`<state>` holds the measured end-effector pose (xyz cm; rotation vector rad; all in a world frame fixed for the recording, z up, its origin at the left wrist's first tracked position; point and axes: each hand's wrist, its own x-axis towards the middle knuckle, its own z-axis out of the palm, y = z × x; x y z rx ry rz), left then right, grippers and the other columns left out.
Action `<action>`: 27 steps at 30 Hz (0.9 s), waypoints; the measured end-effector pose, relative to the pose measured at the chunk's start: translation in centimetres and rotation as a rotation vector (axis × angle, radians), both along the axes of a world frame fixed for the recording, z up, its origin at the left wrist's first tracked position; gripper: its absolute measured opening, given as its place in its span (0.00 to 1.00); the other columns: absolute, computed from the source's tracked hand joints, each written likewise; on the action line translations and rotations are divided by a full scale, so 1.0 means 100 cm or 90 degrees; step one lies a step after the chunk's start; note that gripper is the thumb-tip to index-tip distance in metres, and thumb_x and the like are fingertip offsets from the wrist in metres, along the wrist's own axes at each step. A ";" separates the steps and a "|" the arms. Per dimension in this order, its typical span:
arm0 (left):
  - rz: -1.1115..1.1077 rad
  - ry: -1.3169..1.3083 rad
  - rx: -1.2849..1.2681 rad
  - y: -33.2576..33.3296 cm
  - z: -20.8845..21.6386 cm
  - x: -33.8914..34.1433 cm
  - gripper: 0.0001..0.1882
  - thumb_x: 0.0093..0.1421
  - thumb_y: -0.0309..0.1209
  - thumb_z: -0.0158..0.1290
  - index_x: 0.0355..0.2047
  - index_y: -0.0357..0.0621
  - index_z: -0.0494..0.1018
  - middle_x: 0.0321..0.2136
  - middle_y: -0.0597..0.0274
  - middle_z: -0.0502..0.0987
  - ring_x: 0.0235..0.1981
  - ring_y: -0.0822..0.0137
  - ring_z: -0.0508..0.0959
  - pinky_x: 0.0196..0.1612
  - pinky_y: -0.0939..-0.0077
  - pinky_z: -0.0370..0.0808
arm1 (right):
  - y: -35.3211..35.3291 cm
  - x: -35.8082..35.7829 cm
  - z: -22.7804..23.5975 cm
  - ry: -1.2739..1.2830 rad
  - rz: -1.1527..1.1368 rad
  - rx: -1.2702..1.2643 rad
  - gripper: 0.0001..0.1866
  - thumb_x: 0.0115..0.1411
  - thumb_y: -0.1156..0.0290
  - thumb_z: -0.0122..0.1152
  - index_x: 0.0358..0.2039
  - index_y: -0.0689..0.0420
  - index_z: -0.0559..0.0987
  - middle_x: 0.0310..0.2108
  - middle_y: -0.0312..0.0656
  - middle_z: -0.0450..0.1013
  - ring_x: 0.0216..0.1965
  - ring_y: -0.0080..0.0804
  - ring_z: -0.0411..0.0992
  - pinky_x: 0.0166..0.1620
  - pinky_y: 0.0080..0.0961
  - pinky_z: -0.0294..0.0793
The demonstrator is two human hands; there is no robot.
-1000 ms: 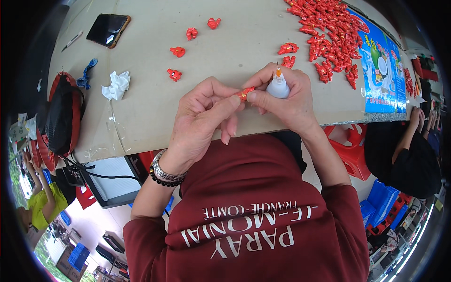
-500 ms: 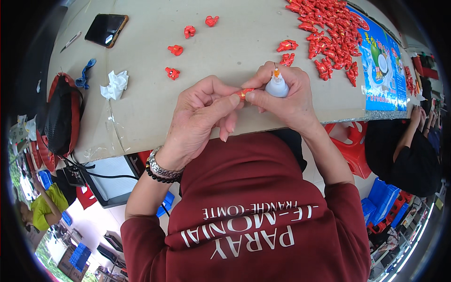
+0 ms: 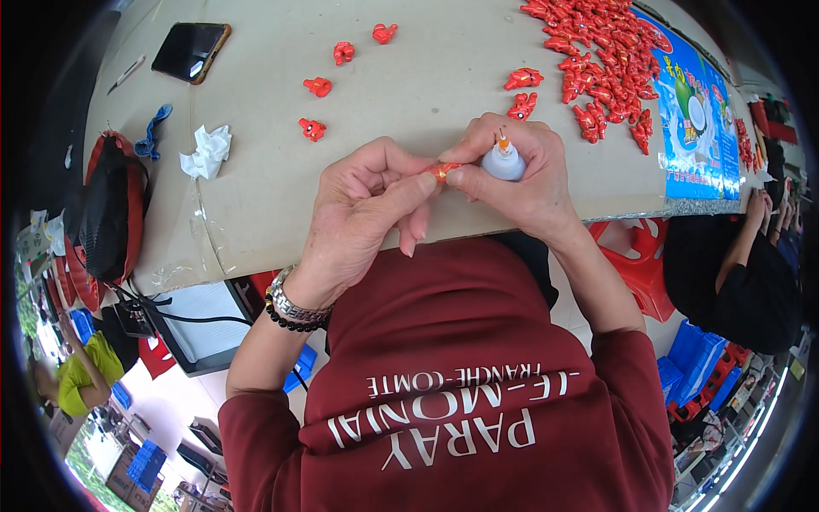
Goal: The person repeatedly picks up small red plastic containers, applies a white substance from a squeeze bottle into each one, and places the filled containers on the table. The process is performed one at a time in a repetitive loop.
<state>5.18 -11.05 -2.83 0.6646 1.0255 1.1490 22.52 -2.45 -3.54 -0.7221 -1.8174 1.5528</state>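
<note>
Near the table's front edge, my left hand (image 3: 363, 209) pinches a small red figurine (image 3: 441, 173) with yellow marks between thumb and fingers. The thumb and forefinger of my right hand (image 3: 525, 183) press on the same piece from the other side. My right hand also cradles a small white squeeze bottle (image 3: 503, 160) with an orange, needle-like tip pointing up. Fingers cover most of the held piece. Just beyond my right hand lie two loose red figurines (image 3: 522, 106). Several small red pieces (image 3: 312, 129) are spaced out in a row beyond my left hand.
A large heap of red figurines (image 3: 610, 68) sits at the far right beside a blue printed sheet (image 3: 695, 119). Leftward are a crumpled tissue (image 3: 206, 152), a blue cloth strip (image 3: 153, 132), a phone (image 3: 191, 53), a pen (image 3: 127, 74) and a black-red bag (image 3: 115, 209). Another person (image 3: 738, 273) sits at right.
Both hands keep the same hold on the red figurine. The squeeze bottle has tilted very slightly, and the view has shifted a little.
</note>
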 end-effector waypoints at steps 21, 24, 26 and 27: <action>-0.007 0.051 0.053 -0.002 -0.004 -0.003 0.03 0.62 0.23 0.50 0.35 0.36 0.72 0.18 0.64 0.74 0.15 0.80 0.72 0.15 0.88 0.69 | -0.002 0.000 -0.001 0.014 -0.004 0.094 0.06 0.47 0.85 0.64 0.27 0.63 0.79 0.24 0.38 0.74 0.25 0.22 0.70 0.28 0.18 0.67; -0.005 0.057 0.074 -0.003 -0.007 -0.003 0.04 0.61 0.23 0.51 0.35 0.35 0.72 0.18 0.63 0.74 0.16 0.80 0.72 0.16 0.88 0.69 | -0.002 0.001 -0.002 0.015 0.003 0.110 0.06 0.47 0.84 0.64 0.27 0.63 0.79 0.23 0.38 0.74 0.25 0.22 0.70 0.28 0.19 0.67; -0.012 0.056 0.084 -0.003 -0.008 -0.004 0.04 0.61 0.22 0.51 0.35 0.34 0.72 0.19 0.63 0.74 0.16 0.80 0.73 0.16 0.88 0.70 | -0.002 0.001 -0.003 0.020 0.006 0.114 0.06 0.47 0.84 0.65 0.27 0.63 0.79 0.23 0.38 0.74 0.25 0.23 0.71 0.28 0.19 0.67; -0.013 0.058 0.083 -0.003 -0.007 -0.004 0.04 0.61 0.22 0.50 0.36 0.34 0.72 0.19 0.63 0.74 0.16 0.80 0.73 0.16 0.88 0.70 | -0.002 0.001 -0.003 0.022 0.007 0.115 0.06 0.46 0.84 0.65 0.26 0.63 0.79 0.22 0.38 0.74 0.25 0.23 0.71 0.28 0.19 0.68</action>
